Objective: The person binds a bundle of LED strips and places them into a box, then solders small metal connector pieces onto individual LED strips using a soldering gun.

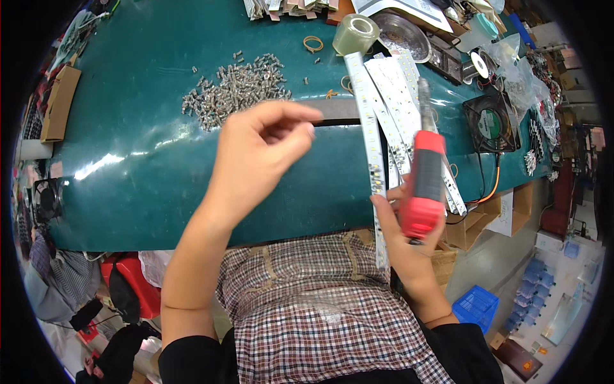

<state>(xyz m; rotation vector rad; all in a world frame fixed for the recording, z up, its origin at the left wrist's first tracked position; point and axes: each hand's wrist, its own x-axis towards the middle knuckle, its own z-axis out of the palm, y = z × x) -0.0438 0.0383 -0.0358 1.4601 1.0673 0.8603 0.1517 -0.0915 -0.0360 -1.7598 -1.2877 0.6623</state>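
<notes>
My right hand (409, 233) is wrapped around a soldering iron (427, 185) with a thick red and dark grey handle, its metal shaft pointing away from me. The thumb of that hand also presses on a long white LED strip board (366, 121), which reaches down past the table edge. Beside it, more white LED boards (393, 96) lie fanned out. My left hand (256, 144) hovers over the table, thumb and forefinger nearly touching in a pinch; anything between them is too small to make out. Just beyond it lies a heap of small metal parts (240, 89).
A grey bar (339, 109) lies across the green table (128, 192). Farther back are a tape roll (355, 35), a round metal dish (403, 37) and a solder spool (474, 67). A black fan (491, 123) stands at right. Below right is a blue crate (476, 307).
</notes>
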